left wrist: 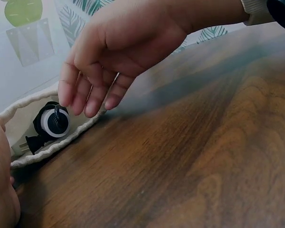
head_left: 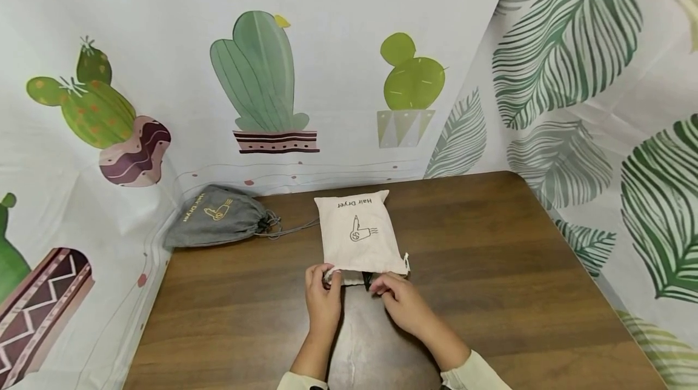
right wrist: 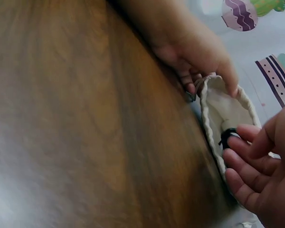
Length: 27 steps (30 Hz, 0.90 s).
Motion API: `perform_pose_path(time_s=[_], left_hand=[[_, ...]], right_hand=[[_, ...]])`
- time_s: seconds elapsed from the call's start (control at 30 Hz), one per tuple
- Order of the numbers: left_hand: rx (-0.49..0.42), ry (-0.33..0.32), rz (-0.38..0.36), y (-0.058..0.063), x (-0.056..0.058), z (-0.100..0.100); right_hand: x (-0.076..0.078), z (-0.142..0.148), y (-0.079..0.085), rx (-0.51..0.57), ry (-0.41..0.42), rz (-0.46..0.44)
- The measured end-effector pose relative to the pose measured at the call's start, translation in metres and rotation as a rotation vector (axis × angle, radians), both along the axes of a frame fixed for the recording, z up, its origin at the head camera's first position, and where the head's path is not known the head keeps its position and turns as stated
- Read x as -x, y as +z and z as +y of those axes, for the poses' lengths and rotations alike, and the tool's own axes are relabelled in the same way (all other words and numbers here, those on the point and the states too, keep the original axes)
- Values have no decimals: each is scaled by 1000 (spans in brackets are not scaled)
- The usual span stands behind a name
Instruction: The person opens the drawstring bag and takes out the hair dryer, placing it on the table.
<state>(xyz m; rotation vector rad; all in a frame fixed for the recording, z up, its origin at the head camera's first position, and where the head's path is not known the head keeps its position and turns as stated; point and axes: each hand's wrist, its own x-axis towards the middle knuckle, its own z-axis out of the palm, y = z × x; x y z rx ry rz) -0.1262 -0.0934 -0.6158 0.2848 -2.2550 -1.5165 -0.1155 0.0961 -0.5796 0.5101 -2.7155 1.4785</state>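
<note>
Both hands (head_left: pixel 324 298) (head_left: pixel 406 305) forward, right fingers (left wrist: pixel 96 102) loosely bent

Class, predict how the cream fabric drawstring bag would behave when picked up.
The cream fabric drawstring bag would probably flop, as its gathered rim curves softly. It may feel heavier than bare cloth, since a round black-and-white object shows inside. It seems unlikely to roll, as its broad side lies on the brown wooden table.
</note>
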Motion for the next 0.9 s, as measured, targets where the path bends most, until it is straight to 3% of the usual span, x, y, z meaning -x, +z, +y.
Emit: perform_pose_path(time_s=[0.1, 0.33, 0.7, 0.9], left_hand=[[-3, -1, 2, 0, 0, -1], [-15, 0, 21, 0, -1, -1], [66, 25, 101, -5, -4, 1], [101, 31, 174, -6, -2, 1]], right_hand=[[-1, -3, -3, -16, -29, -40], [-4, -7, -4, -58, -100, -23], [-18, -17, -1, -332, -126, -6], [-16, -20, -3, -302, -199, 56]])
